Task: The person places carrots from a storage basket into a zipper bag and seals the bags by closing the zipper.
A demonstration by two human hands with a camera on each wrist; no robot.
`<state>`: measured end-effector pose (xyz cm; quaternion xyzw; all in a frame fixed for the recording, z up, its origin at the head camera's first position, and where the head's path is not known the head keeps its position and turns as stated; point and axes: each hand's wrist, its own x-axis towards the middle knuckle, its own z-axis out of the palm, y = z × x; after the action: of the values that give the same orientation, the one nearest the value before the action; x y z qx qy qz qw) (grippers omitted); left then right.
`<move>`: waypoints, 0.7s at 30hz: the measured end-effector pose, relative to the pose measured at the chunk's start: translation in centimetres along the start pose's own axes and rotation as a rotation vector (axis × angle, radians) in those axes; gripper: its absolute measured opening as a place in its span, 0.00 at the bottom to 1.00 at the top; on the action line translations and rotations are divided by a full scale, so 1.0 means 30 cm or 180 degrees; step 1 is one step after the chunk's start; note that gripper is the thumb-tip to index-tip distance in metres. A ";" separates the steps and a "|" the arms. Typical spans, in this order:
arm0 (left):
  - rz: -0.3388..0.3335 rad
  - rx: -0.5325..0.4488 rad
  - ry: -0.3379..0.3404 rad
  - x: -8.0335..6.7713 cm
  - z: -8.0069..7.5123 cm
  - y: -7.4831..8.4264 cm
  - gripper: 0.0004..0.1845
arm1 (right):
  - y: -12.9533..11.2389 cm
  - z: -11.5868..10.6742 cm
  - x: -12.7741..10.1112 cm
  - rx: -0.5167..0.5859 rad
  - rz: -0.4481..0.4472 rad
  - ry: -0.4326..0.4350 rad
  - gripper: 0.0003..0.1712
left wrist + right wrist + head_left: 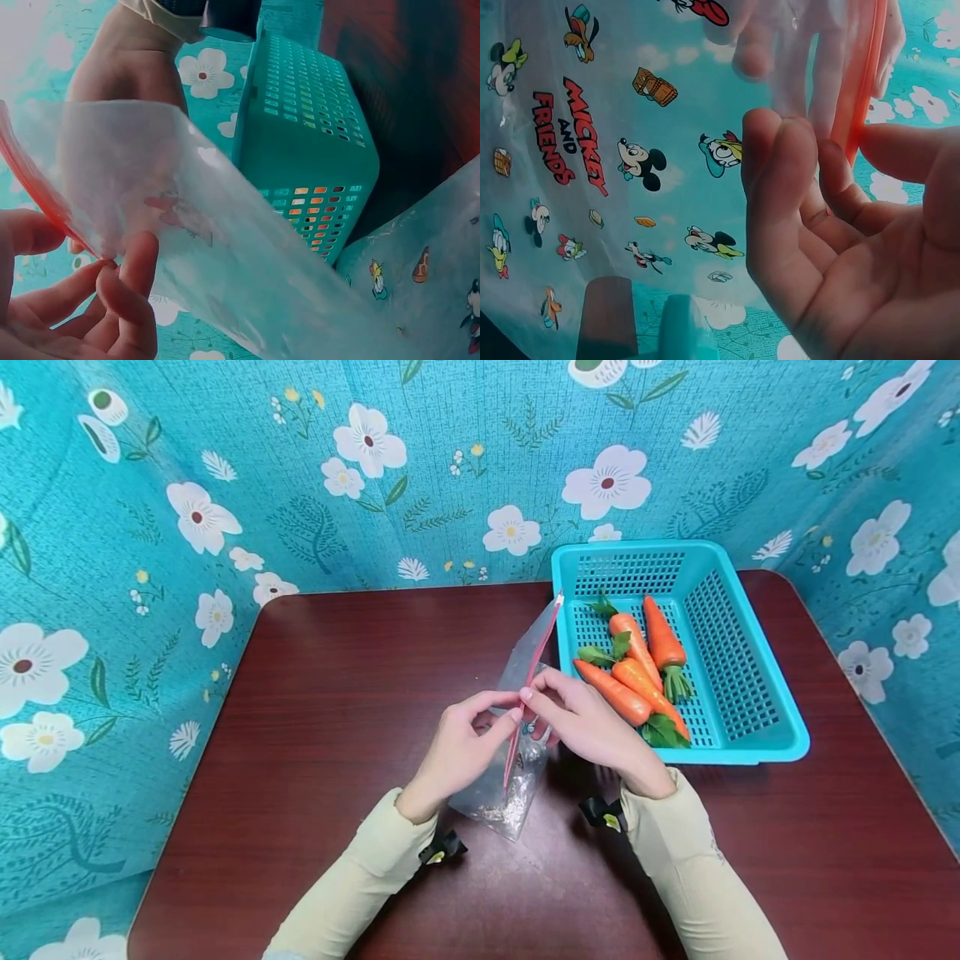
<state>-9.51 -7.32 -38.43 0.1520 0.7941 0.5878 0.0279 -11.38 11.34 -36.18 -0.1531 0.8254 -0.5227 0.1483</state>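
A clear zip bag (517,667) with a red zip strip (541,647) hangs upright and slanted between my two hands over the table. Cartoon figures and the words "Mickey and Friends" (585,139) are printed on its side. At the strip's middle, my left hand (467,745) pinches the bag's edge between thumb and fingers. Just across from it, my right hand (592,722) pinches the same strip, its fingertips close to the left ones. In the left wrist view, the right hand shows partly behind the see-through plastic. Whether the bag's mouth is parted, I cannot tell.
Right of the bag stands a blue-green plastic basket (776,681) with several carrots (662,635), some with green tops. The dark red-brown table (322,693) ends at a flowered blue cloth (450,460) behind. A black band with a small device hangs at each sleeve cuff.
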 end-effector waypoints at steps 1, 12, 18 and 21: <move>-0.0011 -0.0039 -0.0016 0.000 -0.001 0.000 0.14 | 0.000 0.001 0.000 -0.0003 -0.0004 0.0000 0.13; -0.0280 -0.0293 -0.0004 0.004 0.000 0.001 0.23 | 0.004 0.014 0.001 -0.0053 -0.0028 0.0073 0.08; 0.0204 0.0229 0.0209 0.008 0.001 -0.008 0.29 | 0.000 0.023 -0.004 -0.0319 0.0007 0.0331 0.05; 0.0551 0.0875 0.0296 0.009 -0.011 -0.010 0.21 | -0.007 0.021 -0.012 -0.0435 0.0078 0.0501 0.06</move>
<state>-9.90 -7.63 -38.59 0.1948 0.8514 0.4803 -0.0807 -10.79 10.89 -36.20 -0.1113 0.8700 -0.4739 0.0786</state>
